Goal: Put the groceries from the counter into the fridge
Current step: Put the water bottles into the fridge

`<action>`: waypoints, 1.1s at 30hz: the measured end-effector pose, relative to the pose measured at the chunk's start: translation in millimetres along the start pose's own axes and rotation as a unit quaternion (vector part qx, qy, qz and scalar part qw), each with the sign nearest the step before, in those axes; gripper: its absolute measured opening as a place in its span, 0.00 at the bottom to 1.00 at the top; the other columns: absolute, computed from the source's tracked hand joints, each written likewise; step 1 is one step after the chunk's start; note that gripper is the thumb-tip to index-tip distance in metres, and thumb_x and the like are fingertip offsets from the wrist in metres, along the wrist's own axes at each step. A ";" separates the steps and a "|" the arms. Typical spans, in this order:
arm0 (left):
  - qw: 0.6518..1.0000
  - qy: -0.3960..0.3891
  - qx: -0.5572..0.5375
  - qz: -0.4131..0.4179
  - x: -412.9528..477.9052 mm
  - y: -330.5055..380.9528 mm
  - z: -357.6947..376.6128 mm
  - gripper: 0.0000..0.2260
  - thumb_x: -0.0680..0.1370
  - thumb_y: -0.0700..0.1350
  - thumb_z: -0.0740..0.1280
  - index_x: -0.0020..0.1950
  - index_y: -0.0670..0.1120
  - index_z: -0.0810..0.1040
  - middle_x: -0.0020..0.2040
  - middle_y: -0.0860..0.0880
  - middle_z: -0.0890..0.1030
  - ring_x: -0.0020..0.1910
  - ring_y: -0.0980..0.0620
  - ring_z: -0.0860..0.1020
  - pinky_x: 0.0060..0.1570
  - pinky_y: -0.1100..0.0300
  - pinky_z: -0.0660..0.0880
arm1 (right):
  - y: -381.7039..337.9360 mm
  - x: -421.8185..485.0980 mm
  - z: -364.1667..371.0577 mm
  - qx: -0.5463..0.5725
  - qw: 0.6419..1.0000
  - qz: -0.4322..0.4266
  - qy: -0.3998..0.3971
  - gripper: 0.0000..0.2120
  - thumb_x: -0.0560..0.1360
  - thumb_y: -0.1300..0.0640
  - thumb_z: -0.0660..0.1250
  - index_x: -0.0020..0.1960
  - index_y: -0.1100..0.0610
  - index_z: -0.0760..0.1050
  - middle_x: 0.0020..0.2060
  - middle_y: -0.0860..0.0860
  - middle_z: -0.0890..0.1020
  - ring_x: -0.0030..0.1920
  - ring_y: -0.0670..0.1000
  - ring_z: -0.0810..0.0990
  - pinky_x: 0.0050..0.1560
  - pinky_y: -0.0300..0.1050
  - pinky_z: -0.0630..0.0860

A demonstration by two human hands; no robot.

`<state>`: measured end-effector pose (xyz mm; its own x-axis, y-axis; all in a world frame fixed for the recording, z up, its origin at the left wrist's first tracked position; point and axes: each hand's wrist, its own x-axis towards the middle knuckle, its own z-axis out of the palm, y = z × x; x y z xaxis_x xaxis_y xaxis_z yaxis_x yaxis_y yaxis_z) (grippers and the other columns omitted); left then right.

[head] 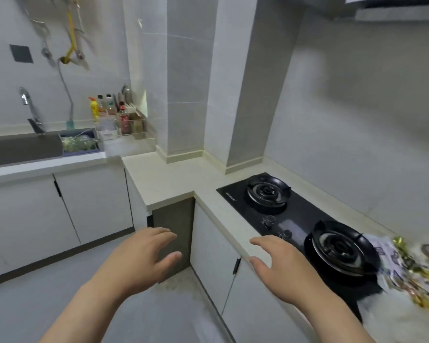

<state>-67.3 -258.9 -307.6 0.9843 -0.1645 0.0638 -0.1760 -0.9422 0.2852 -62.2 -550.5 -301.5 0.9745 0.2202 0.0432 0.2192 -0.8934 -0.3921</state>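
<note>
Blurred packaged groceries (411,271), white and gold wrappers, lie on the pale counter (174,179) at the far right, just past the near burner of the black gas hob (295,219). My left hand (144,256) hovers over the floor in front of the counter's corner, fingers relaxed and spread, holding nothing. My right hand (280,263) floats above the counter's front edge beside the hob, also relaxed and empty. No fridge is in view.
A dark sink (18,149) with a tap sits at the left, a blue tub of greens (79,143) beside it. Bottles and a rack (117,117) stand in the corner. White cabinet doors (94,201) run below; grey floor lies at the lower left.
</note>
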 end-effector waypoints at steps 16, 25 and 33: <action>0.951 -0.079 -0.048 0.294 72.8 150.8 41.3 0.28 0.79 0.63 0.58 0.77 0.57 0.60 0.76 0.61 0.62 0.74 0.61 0.60 0.70 0.66 0.57 | 100.3 -153.1 -40.7 -0.001 0.948 0.294 0.124 0.20 0.80 0.45 0.61 0.71 0.42 0.68 0.67 0.37 0.71 0.66 0.40 0.70 0.63 0.35 0.66; 0.910 -0.088 -0.074 0.399 86.5 268.0 70.6 0.26 0.79 0.62 0.59 0.76 0.58 0.61 0.75 0.63 0.63 0.74 0.63 0.59 0.68 0.69 0.57 | 164.8 -214.8 -76.5 0.019 0.903 0.379 0.201 0.18 0.78 0.46 0.64 0.68 0.43 0.72 0.60 0.37 0.74 0.57 0.35 0.72 0.57 0.32 0.66; 0.872 -0.107 -0.079 0.472 90.7 384.8 95.6 0.28 0.77 0.63 0.60 0.75 0.54 0.67 0.72 0.60 0.69 0.71 0.60 0.65 0.63 0.71 0.60 | 226.0 -279.3 -110.9 0.011 0.861 0.436 0.261 0.20 0.78 0.46 0.65 0.69 0.43 0.71 0.67 0.39 0.73 0.65 0.42 0.72 0.65 0.38 0.67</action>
<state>-44.4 -664.2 -283.5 0.3772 -0.9112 0.1659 -0.8913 -0.3085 0.3322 -279.5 -857.3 -300.3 0.6586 -0.7416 0.1278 -0.6024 -0.6213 -0.5011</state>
